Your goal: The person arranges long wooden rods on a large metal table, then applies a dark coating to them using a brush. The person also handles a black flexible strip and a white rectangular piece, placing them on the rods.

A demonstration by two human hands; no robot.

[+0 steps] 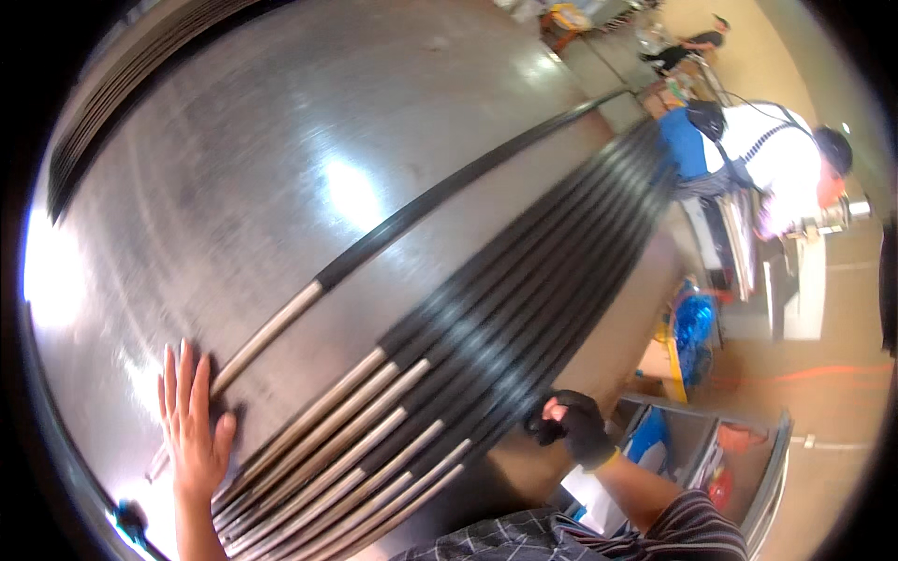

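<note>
My left hand (195,421), bare, lies flat with its fingers stretched out over the pale end of a single rod (267,337). Most of that rod's length is covered by a black sleeve (412,213), and it runs diagonally away across the metal table (234,178). Between my hands lies a row of several similar rods (374,439), side by side, their far parts in black sleeves (524,280). My right hand (571,425), in a black glove with bare fingertips, is closed beside the row's right edge. Blur hides whether it holds anything.
Long dark strips (112,117) lie along the table's far left edge. A grey drawer (692,439) with blue and red items stands right of my right arm. Beyond it, blue plastic (694,321) sits by a box. Another person (767,150) bends at the table's far right.
</note>
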